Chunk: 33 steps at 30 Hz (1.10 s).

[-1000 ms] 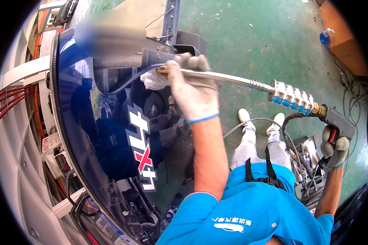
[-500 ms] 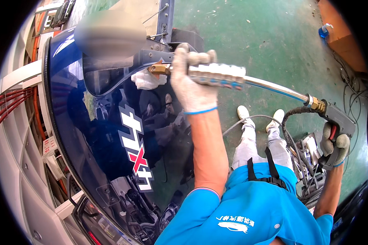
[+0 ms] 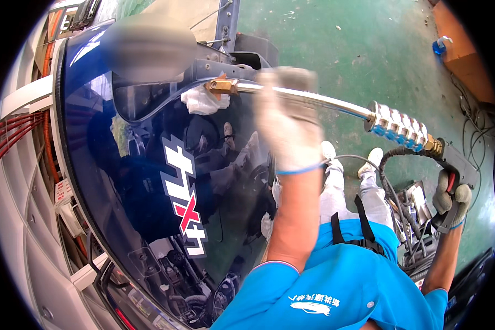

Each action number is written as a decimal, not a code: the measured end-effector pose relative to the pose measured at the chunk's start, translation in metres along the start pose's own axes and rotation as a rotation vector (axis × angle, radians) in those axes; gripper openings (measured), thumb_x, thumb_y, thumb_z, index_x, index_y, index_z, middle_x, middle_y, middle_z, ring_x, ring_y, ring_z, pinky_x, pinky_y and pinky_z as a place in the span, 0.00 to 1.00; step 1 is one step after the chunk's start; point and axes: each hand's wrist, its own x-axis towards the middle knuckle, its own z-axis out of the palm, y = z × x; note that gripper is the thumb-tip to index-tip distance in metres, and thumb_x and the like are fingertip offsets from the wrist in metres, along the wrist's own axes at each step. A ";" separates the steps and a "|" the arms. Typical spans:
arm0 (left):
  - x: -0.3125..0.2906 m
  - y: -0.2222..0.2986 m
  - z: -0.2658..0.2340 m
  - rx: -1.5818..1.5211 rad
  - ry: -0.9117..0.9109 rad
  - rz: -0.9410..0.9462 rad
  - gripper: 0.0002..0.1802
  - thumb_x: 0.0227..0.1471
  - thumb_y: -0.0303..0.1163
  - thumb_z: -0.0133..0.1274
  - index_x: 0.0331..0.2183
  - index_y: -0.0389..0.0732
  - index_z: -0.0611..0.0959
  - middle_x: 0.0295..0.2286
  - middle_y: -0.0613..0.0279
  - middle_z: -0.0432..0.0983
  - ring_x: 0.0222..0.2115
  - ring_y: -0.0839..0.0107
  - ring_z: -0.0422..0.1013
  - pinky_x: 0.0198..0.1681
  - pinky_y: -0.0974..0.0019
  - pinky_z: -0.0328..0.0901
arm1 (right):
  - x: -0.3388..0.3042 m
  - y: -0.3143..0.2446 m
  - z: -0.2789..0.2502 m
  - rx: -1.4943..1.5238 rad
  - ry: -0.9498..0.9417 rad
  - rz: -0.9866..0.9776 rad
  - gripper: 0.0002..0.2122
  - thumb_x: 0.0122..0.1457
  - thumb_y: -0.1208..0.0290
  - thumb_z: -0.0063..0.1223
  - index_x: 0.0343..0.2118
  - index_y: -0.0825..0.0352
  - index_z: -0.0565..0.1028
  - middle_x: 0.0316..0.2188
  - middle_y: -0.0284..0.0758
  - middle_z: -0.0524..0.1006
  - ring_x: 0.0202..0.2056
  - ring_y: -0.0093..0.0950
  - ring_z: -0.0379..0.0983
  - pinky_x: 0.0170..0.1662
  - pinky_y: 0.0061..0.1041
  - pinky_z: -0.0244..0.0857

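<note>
My right hand, in a knitted glove, is closed round the pistol grip of a dent puller. A finger lies at its red trigger. From the grip a steel rod runs left to a brass end piece, which sits at the edge of the dark blue vehicle panel. The ribbed slide hammer weight rests at the rod's handle end. My gloved left hand is at the rod near the brass end, apart from the weight. Its fingers are smeared by motion.
White cloth is tucked under the brass end. A black cable hangs from the grip toward a cluttered pile of gear on the green floor. At the far right, a blue spray bottle stands beside an orange-brown object.
The weight has slid right along the rod to the handle. My left hand has come off it and shifted slightly right and down. My right hand has stayed nearly in place on the grip.
</note>
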 end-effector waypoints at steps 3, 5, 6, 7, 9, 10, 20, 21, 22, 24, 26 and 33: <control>0.039 0.061 0.003 -0.175 0.116 -0.062 0.15 0.64 0.41 0.50 0.29 0.42 0.76 0.20 0.65 0.71 0.20 0.70 0.71 0.30 0.60 0.76 | -0.001 0.005 0.001 0.021 0.046 -0.041 0.20 0.47 0.67 0.55 0.36 0.82 0.70 0.09 0.37 0.66 0.08 0.28 0.60 0.11 0.30 0.60; 0.066 0.066 -0.017 -0.265 -0.107 -0.275 0.17 0.63 0.43 0.51 0.24 0.46 0.73 0.14 0.72 0.62 0.13 0.77 0.60 0.20 0.68 0.67 | -0.002 0.007 0.011 -0.016 0.124 -0.078 0.19 0.45 0.67 0.55 0.35 0.81 0.70 0.09 0.37 0.66 0.07 0.29 0.59 0.11 0.29 0.58; 0.073 0.062 -0.024 -0.396 -0.255 -0.328 0.21 0.63 0.45 0.52 0.20 0.48 0.70 0.12 0.75 0.55 0.10 0.81 0.51 0.14 0.73 0.56 | -0.002 0.009 0.024 -0.056 0.182 -0.088 0.18 0.44 0.67 0.56 0.32 0.79 0.70 0.08 0.38 0.66 0.08 0.29 0.59 0.11 0.29 0.57; 0.076 0.057 -0.026 -0.516 -0.436 -0.291 0.23 0.63 0.45 0.52 0.19 0.48 0.69 0.11 0.75 0.54 0.10 0.81 0.50 0.14 0.73 0.56 | -0.001 0.010 0.015 -0.094 0.136 -0.104 0.21 0.44 0.67 0.58 0.36 0.80 0.69 0.09 0.38 0.66 0.08 0.29 0.59 0.11 0.29 0.57; 0.081 0.042 -0.028 -0.754 -0.805 -0.212 0.25 0.63 0.47 0.51 0.17 0.49 0.68 0.10 0.75 0.53 0.09 0.82 0.49 0.13 0.75 0.54 | -0.005 0.014 -0.018 -0.146 0.020 -0.156 0.28 0.44 0.67 0.62 0.45 0.83 0.68 0.10 0.38 0.67 0.08 0.28 0.60 0.10 0.28 0.58; 0.082 0.037 -0.025 -0.809 -0.834 -0.172 0.26 0.63 0.48 0.50 0.16 0.49 0.66 0.10 0.75 0.54 0.09 0.82 0.49 0.12 0.75 0.52 | -0.006 0.019 -0.021 -0.159 -0.009 -0.178 0.32 0.44 0.67 0.64 0.49 0.84 0.67 0.10 0.38 0.67 0.08 0.27 0.61 0.10 0.28 0.59; 0.027 0.044 -0.006 -0.049 0.221 -0.010 0.11 0.64 0.39 0.53 0.34 0.42 0.75 0.20 0.72 0.64 0.17 0.78 0.57 0.22 0.71 0.62 | -0.009 0.029 -0.056 0.054 -0.028 -0.073 0.27 0.49 0.68 0.62 0.46 0.84 0.67 0.12 0.41 0.67 0.08 0.29 0.59 0.10 0.30 0.58; 0.030 0.041 -0.010 -0.041 0.186 0.021 0.11 0.64 0.38 0.52 0.34 0.40 0.76 0.21 0.69 0.67 0.19 0.75 0.61 0.25 0.68 0.64 | -0.007 0.031 -0.058 0.056 -0.056 -0.079 0.26 0.50 0.69 0.62 0.46 0.84 0.67 0.12 0.41 0.68 0.08 0.29 0.59 0.10 0.29 0.58; 0.030 0.041 -0.007 0.001 0.206 0.035 0.11 0.64 0.37 0.52 0.34 0.40 0.76 0.22 0.69 0.68 0.19 0.75 0.62 0.25 0.68 0.65 | -0.005 0.033 -0.059 0.058 -0.081 -0.082 0.26 0.50 0.69 0.62 0.46 0.84 0.67 0.13 0.41 0.68 0.08 0.29 0.59 0.10 0.29 0.58; 0.033 0.043 -0.005 0.006 0.192 0.035 0.10 0.64 0.37 0.52 0.34 0.40 0.76 0.22 0.69 0.69 0.20 0.74 0.64 0.26 0.67 0.66 | 0.000 0.037 -0.059 0.069 -0.115 -0.090 0.26 0.50 0.69 0.62 0.46 0.84 0.67 0.13 0.41 0.68 0.08 0.29 0.59 0.10 0.29 0.58; 0.037 0.047 -0.008 -0.063 0.130 0.003 0.10 0.64 0.37 0.52 0.34 0.40 0.76 0.23 0.68 0.70 0.21 0.74 0.65 0.27 0.66 0.67 | 0.004 0.038 -0.045 0.069 -0.067 -0.098 0.24 0.50 0.69 0.62 0.43 0.84 0.68 0.13 0.41 0.68 0.08 0.29 0.58 0.10 0.29 0.58; 0.044 0.054 -0.005 0.036 0.123 0.061 0.10 0.64 0.36 0.51 0.33 0.41 0.75 0.24 0.68 0.70 0.21 0.74 0.66 0.28 0.66 0.68 | 0.013 0.038 -0.044 0.089 -0.071 -0.068 0.24 0.49 0.69 0.62 0.42 0.83 0.69 0.14 0.41 0.69 0.09 0.28 0.60 0.11 0.28 0.59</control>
